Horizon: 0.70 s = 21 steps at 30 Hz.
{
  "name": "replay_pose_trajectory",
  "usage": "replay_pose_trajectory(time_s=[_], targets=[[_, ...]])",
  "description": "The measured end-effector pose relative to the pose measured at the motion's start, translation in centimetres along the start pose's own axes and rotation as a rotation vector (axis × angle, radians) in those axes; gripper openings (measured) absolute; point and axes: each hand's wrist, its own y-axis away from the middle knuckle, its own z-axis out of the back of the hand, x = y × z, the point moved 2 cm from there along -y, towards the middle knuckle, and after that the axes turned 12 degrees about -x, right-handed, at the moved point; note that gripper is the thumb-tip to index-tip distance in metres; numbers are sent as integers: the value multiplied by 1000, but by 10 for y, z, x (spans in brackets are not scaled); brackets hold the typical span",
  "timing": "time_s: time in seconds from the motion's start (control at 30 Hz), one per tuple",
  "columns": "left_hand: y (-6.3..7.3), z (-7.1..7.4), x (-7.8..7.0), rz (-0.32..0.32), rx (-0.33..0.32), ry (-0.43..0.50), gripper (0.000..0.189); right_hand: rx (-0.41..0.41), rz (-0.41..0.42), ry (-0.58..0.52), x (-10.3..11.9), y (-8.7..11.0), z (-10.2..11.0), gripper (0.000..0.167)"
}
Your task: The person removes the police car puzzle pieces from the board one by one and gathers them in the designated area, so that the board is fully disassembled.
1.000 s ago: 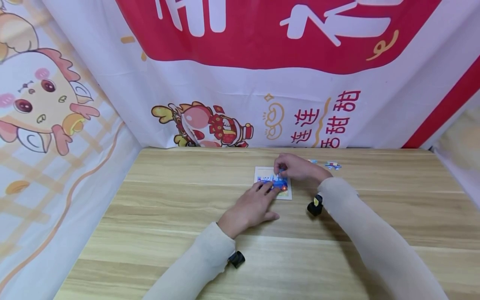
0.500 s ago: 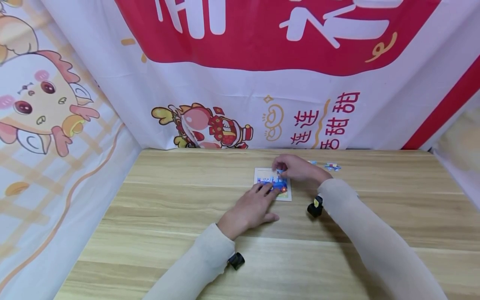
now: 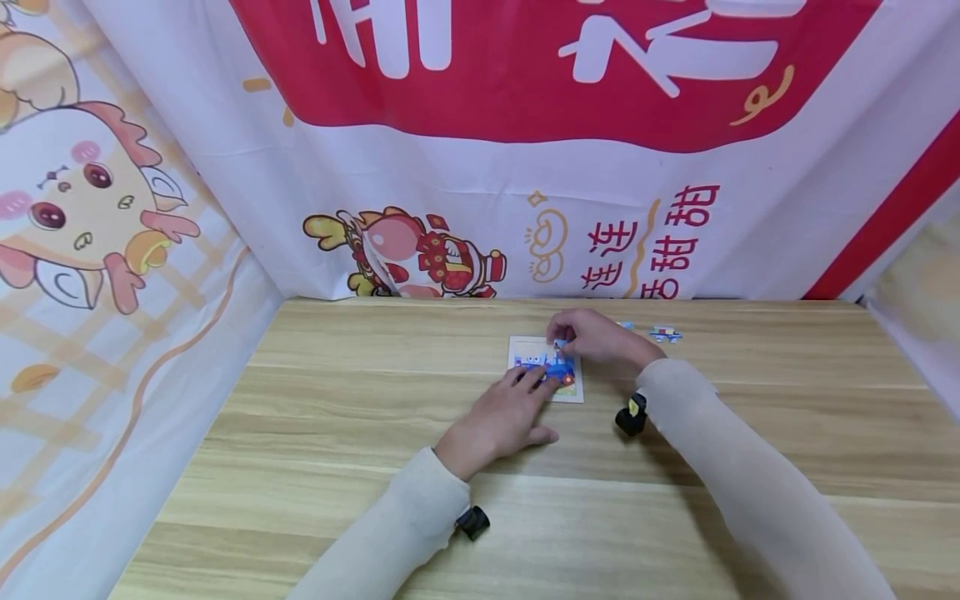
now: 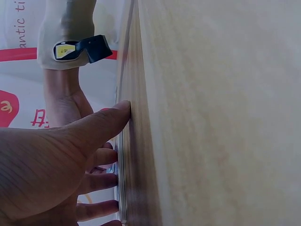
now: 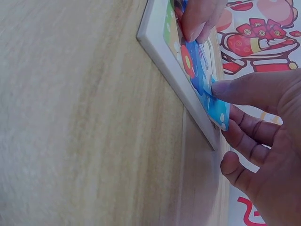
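A small jigsaw puzzle with a white frame [image 3: 577,397] lies on the wooden table, its picture showing a blue vehicle with a red wheel. My left hand [image 3: 498,417] rests its outstretched fingers on the lower part of the picture, thumb off to the side. At the upper right of the frame, my right hand [image 3: 596,340] pinches a light blue puzzle piece [image 5: 220,112] between thumb and fingers. That piece is tilted, one edge right at the assembled picture. In the left wrist view the left fingers [image 4: 101,182] reach over the frame's edge.
Behind the right hand a loose puzzle piece [image 3: 665,333] lies on the table [image 3: 337,433]. Another piece [image 3: 626,324] shows partly beside that hand. A printed cloth [image 3: 480,167] hangs along the table's back edge, and another covers the left side.
The right hand's fingers have shifted slightly over the frame's upper right, and more of the light blue piece shows beneath them. The left hand stays in place.
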Motion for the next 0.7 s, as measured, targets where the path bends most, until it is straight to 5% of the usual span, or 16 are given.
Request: replay_pose_trajectory(time_s=[0.37,0.7], targets=[[1,0,0,3,2,8,80,-23,37,-4,1,1,1,20],[1,1,0,-15,-15,0,79,-10,-15,-44,2,6,4,28]])
